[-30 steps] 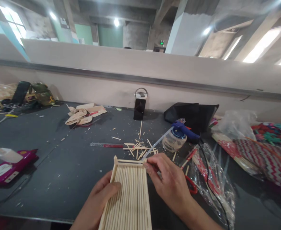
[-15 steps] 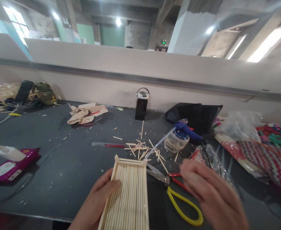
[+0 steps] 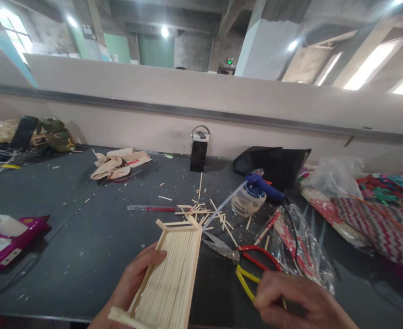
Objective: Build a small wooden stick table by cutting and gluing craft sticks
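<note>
My left hand grips the left side of a shallow tray made of pale wooden sticks, its thumb over the rim. The tray is tilted, with a raised edge at its far end. At the lower right, my right hand is curled and slightly blurred above the yellow handle of the scissors; whether anything is between its fingers is hidden. Red-handled pliers lie just beyond. Short cut sticks are scattered past the tray's far end.
A blue glue gun rests on a clear jar. A phone stands by the partition. Plastic packaging lies right, a purple power strip left, crumpled tan cloth at the back left.
The tray has turned and tilted in my left hand, showing its near end. My right hand has moved down towards the table edge, uncovering the red handles. The view has shifted slightly.
</note>
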Demonstrator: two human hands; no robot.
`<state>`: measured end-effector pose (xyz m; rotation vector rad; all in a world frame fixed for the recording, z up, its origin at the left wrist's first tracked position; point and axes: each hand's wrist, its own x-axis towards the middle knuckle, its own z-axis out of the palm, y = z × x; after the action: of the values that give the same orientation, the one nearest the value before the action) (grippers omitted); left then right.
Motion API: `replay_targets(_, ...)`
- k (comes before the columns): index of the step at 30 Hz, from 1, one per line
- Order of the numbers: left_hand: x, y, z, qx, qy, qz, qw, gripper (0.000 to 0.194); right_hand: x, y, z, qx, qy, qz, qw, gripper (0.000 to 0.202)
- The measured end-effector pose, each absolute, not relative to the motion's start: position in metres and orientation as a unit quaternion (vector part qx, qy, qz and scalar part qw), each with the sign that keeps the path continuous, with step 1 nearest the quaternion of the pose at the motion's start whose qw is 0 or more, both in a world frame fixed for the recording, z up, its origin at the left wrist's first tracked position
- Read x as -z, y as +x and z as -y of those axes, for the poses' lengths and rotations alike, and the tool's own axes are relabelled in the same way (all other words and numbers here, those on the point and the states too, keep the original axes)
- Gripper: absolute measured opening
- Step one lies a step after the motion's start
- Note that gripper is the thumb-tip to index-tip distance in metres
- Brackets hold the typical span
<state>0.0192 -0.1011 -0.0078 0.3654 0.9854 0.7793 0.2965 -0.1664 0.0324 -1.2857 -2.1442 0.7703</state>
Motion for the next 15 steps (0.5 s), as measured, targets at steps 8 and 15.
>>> replay_targets(8, 0.014, 0.019, 0.111, -0.343, 0.214, -0.473, 0.783, 0.051, -0.039, 0.242, 0.123, -0.300, -0.506, 0.696, 0.411, 0.012)
replay_targets(15, 0.009, 0.014, 0.111, -0.310, 0.240, -0.429, 0.814, 0.039, -0.028, 0.239, 0.117, -0.383, -0.447, 0.680, 0.437, 0.012)
